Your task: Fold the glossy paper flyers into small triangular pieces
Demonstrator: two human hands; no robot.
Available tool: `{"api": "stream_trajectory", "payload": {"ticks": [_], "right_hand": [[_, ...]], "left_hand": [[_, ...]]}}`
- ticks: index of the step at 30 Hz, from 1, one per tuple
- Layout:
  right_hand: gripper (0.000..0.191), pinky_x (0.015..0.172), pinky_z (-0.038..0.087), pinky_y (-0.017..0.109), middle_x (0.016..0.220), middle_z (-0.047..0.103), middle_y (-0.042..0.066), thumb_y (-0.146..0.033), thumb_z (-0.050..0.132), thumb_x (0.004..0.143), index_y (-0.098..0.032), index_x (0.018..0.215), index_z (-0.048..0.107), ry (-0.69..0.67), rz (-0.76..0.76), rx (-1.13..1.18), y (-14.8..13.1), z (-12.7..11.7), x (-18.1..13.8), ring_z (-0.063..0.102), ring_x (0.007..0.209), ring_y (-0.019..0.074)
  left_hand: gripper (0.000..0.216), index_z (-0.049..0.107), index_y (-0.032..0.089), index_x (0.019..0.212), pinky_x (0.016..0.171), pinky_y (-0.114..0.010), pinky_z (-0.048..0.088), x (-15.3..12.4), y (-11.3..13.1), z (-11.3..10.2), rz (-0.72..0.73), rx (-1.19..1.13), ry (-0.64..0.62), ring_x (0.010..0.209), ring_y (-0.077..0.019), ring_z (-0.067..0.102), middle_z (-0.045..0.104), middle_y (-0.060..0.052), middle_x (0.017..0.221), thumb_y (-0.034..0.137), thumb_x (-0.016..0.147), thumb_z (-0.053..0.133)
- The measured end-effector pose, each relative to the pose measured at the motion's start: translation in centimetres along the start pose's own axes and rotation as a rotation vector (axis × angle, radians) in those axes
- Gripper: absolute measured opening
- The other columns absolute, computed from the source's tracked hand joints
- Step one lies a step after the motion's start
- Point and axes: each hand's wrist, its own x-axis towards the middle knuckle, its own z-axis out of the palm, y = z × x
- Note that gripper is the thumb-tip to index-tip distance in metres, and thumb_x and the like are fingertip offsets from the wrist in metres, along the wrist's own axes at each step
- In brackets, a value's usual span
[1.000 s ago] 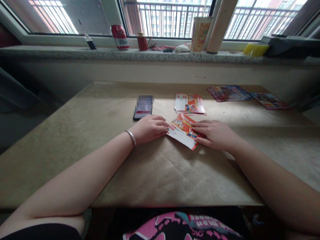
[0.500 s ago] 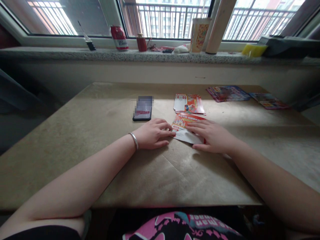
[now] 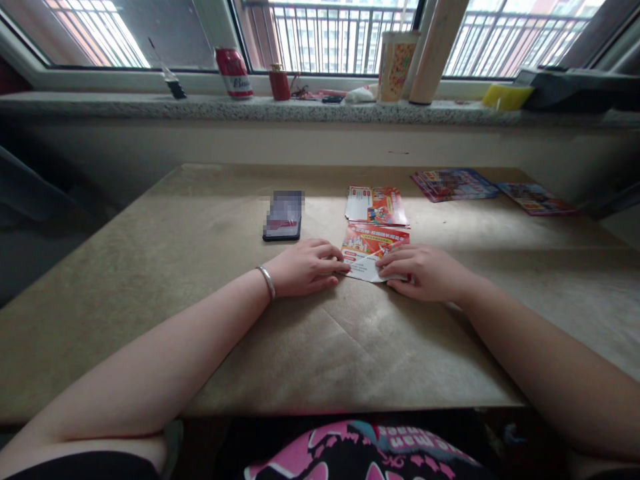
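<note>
A red, orange and white printed flyer (image 3: 364, 248) lies on the table in front of me. A pale diagonal line, like a crease or lifted edge, crosses its lower part. My left hand (image 3: 311, 267) rests with fingers stretched out, fingertips touching the flyer's lower left edge. A silver bangle is on that wrist. My right hand (image 3: 425, 272) lies over the lower right part, fingers extended on the paper, hiding that corner. Just beyond is a stack of similar flyers (image 3: 379, 205).
A phone (image 3: 283, 217) lies left of the flyers. Darker, colourful leaflets (image 3: 457, 185) lie at the back right, with more leaflets (image 3: 537, 199) beside them. On the stone windowsill (image 3: 310, 113) stand a red can (image 3: 233, 73), a small red bottle (image 3: 279, 83) and a patterned cup (image 3: 397, 67).
My right hand has drawn slightly down and back, uncovering more of the flyer's upper right. The flyer now sits straighter. My left hand has barely moved.
</note>
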Motion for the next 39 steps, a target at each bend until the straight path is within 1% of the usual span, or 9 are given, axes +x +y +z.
{"api": "stream_trajectory", "payload": {"ticks": [5, 9, 15, 18, 24, 29, 33, 36, 39], "right_hand": [[0.022, 0.08, 0.054, 0.033, 0.096, 0.075, 0.001, -0.023, 0.053, 0.087, -0.025, 0.091, 0.074, 0.029, -0.029, 0.001, -0.2, 0.0, 0.1, 0.07, 0.087, 0.017], [0.021, 0.081, 0.053, 0.032, 0.098, 0.075, 0.0, -0.023, 0.053, 0.088, -0.025, 0.092, 0.074, 0.038, -0.041, -0.01, -0.1, 0.0, 0.1, 0.069, 0.087, 0.016], [0.02, 0.08, 0.053, 0.03, 0.094, 0.076, 0.0, -0.022, 0.056, 0.086, -0.024, 0.089, 0.075, 0.023, -0.102, 0.056, -0.3, 0.0, 0.1, 0.069, 0.087, 0.0155], [0.019, 0.079, 0.053, 0.03, 0.095, 0.075, 0.0, -0.023, 0.056, 0.087, -0.025, 0.09, 0.075, 0.027, -0.094, 0.047, -0.3, 0.2, 0.2, 0.068, 0.086, 0.0151], [0.023, 0.085, 0.053, 0.033, 0.101, 0.075, 0.002, -0.028, 0.052, 0.092, -0.024, 0.095, 0.075, 0.06, -0.042, -0.043, 0.2, 0.6, 0.2, 0.068, 0.092, 0.0178], [0.022, 0.086, 0.051, 0.032, 0.1, 0.075, 0.001, -0.028, 0.053, 0.092, -0.025, 0.096, 0.074, 0.078, -0.017, -0.032, 0.5, 0.8, 0.1, 0.067, 0.092, 0.0168], [0.023, 0.085, 0.051, 0.032, 0.1, 0.074, 0.002, -0.029, 0.051, 0.093, -0.026, 0.096, 0.074, 0.048, 0.018, -0.051, 0.5, 0.7, 0.0, 0.067, 0.092, 0.0177], [0.025, 0.083, 0.051, 0.032, 0.097, 0.074, 0.003, -0.03, 0.05, 0.093, -0.024, 0.095, 0.074, 0.024, 0.071, -0.047, 0.4, 0.5, -0.1, 0.067, 0.089, 0.0179], [0.024, 0.079, 0.05, 0.031, 0.091, 0.074, 0.005, -0.029, 0.049, 0.092, -0.021, 0.091, 0.073, 0.03, 0.135, -0.015, 0.5, 0.5, 0.0, 0.067, 0.086, 0.0179]], "left_hand": [[0.04, 0.061, 0.03, 0.125, 0.097, -0.044, 0.046, -0.2, 0.3, -0.3, 0.009, 0.016, 0.018, 0.114, -0.026, 0.053, 0.05, -0.011, 0.131, 0.045, 0.09, 0.053], [0.041, 0.059, 0.026, 0.127, 0.101, -0.043, 0.044, -0.1, 0.5, -0.2, 0.036, 0.042, 0.046, 0.116, -0.0258, 0.05, 0.051, -0.012, 0.128, 0.044, 0.092, 0.051], [0.044, 0.05, 0.027, 0.136, 0.105, -0.045, 0.04, 0.0, 0.2, 0.2, -0.083, 0.036, -0.024, 0.121, -0.0256, 0.047, 0.051, -0.01, 0.132, 0.043, 0.095, 0.046], [0.046, 0.046, 0.026, 0.139, 0.107, -0.044, 0.037, 0.1, 0.2, 0.3, -0.097, 0.048, -0.056, 0.124, -0.0257, 0.046, 0.05, -0.01, 0.135, 0.043, 0.096, 0.044], [0.043, 0.05, 0.026, 0.135, 0.106, -0.044, 0.039, 0.3, 0.3, 0.6, -0.103, 0.1, -0.005, 0.122, -0.0252, 0.047, 0.051, -0.009, 0.135, 0.042, 0.095, 0.047], [0.04, 0.057, 0.028, 0.129, 0.103, -0.045, 0.042, 0.0, 0.3, 0.7, -0.14, 0.135, 0.046, 0.12, -0.0261, 0.048, 0.049, -0.01, 0.131, 0.041, 0.092, 0.052], [0.038, 0.058, 0.025, 0.129, 0.112, -0.046, 0.034, 0.0, 0.4, 0.6, -0.066, 0.149, 0.048, 0.129, -0.026, 0.04, 0.046, -0.009, 0.138, 0.036, 0.093, 0.051], [0.038, 0.056, 0.022, 0.13, 0.115, -0.045, 0.032, 0.0, 0.2, 0.6, -0.004, 0.132, 0.014, 0.134, -0.0255, 0.037, 0.051, -0.005, 0.139, 0.031, 0.094, 0.047], [0.04, 0.055, 0.02, 0.132, 0.114, -0.044, 0.033, 0.1, 0.1, 0.7, 0.01, 0.109, 0.005, 0.135, -0.0263, 0.036, 0.055, -0.003, 0.137, 0.033, 0.095, 0.047]]}}
